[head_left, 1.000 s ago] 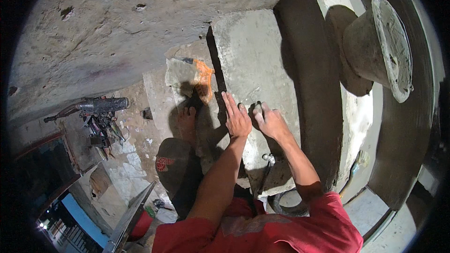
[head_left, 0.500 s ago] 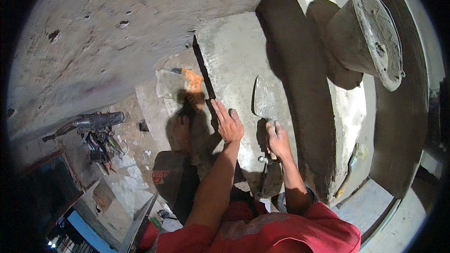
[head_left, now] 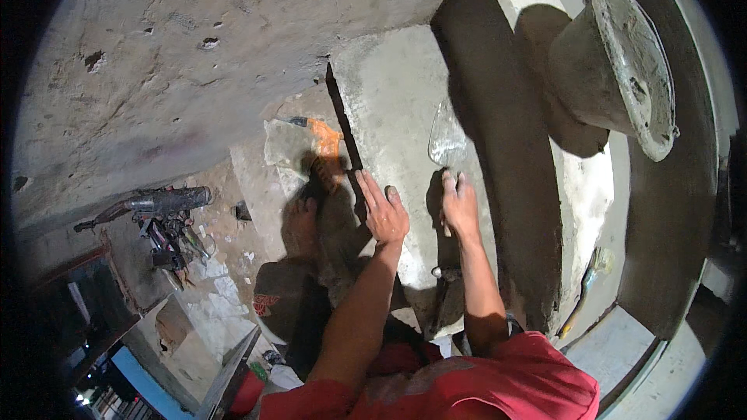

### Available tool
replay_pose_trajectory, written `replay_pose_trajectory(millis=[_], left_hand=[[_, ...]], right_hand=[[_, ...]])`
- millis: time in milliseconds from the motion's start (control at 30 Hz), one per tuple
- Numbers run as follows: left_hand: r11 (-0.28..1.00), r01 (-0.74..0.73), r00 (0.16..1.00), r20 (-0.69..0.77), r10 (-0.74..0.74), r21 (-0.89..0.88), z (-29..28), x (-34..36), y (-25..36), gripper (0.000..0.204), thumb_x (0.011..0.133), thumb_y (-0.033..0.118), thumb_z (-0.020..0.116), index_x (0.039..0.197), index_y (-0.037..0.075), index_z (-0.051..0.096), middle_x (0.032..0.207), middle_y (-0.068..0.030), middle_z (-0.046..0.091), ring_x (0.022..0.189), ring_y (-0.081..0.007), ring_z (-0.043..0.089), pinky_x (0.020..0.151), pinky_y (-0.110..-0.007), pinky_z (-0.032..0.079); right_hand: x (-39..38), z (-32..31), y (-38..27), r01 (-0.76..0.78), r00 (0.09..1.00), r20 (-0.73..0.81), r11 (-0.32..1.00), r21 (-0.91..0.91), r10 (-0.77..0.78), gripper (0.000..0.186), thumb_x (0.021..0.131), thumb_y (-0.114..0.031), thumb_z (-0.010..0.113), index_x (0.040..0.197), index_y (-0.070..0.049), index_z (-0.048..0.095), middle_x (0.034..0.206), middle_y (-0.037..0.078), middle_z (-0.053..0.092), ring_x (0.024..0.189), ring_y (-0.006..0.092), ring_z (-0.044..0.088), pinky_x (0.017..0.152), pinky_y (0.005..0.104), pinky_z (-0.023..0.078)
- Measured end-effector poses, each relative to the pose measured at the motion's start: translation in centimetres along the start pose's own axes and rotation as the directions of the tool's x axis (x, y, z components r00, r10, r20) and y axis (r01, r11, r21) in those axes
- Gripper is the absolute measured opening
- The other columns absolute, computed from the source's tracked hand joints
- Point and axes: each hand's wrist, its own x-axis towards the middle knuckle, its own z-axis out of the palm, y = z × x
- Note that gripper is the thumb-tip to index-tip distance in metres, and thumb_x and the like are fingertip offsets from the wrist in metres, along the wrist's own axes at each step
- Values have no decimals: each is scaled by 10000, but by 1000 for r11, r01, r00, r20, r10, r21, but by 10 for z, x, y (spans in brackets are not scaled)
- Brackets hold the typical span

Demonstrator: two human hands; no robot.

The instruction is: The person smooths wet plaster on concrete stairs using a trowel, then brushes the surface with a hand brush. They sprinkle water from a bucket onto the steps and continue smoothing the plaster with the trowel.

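My right hand [head_left: 461, 206] is closed round the handle of a trowel [head_left: 447, 136]. The trowel's pointed metal blade lies on the smooth grey cement step [head_left: 389, 97], tip toward the far wall. My left hand [head_left: 387, 214] rests at the left edge of that step, palm down with its fingers stretched out and nothing in it. Left of the step, an orange tool [head_left: 327, 144] with a dark end lies low, partly in shadow. Near my right forearm is a small shiny rounded metal end [head_left: 437, 271]; the rest of it is in shadow.
A cement-crusted basin [head_left: 599, 70] sits tilted on the higher ledge at the right, with a brush [head_left: 593, 284] lower down. The rough wall [head_left: 171, 70] bounds the far left. A black bag and tools [head_left: 167, 218] lie on the littered floor. My bare foot [head_left: 302, 218] shows in shadow.
My right hand has pushed the trowel farther away along the step, toward the far wall. My left hand stays at the step's edge. The view has shifted slightly.
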Motion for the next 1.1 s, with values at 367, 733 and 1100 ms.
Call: replay_pose_trajectory(millis=[367, 733, 1100], left_hand=[[997, 69, 996, 65, -67, -19, -3, 1, 2, 730, 1045, 237, 489, 1647, 77, 108, 1714, -140, 153, 1432, -458, 405, 1101, -541, 429], [995, 53, 996, 70, -47, -87, -10, 2, 6, 701, 1060, 266, 440, 1638, 35, 117, 1697, -206, 156, 1422, -486, 402, 1116, -551, 405], [999, 40, 999, 35, -41, 30, 3, 3, -5, 734, 1045, 273, 535, 1632, 48, 156, 1694, -179, 188, 1409, -443, 448, 1057, -509, 510]], right_hand=[[83, 28, -121, 208, 968, 163, 972, -107, -189, 564, 1021, -419, 512, 1291, 70, 589, 1130, 368, 668, 1131, 514, 637, 973, 538, 504], [64, 39, -164, 199, 976, 110, 973, -113, -187, 503, 1020, -347, 476, 1172, 101, 648, 1084, 400, 657, 1059, 519, 662, 958, 558, 509], [38, 62, -179, 311, 950, 99, 928, -204, -297, 538, 1032, -434, 481, 1184, 50, 660, 1063, 358, 686, 1063, 519, 663, 933, 562, 523]])
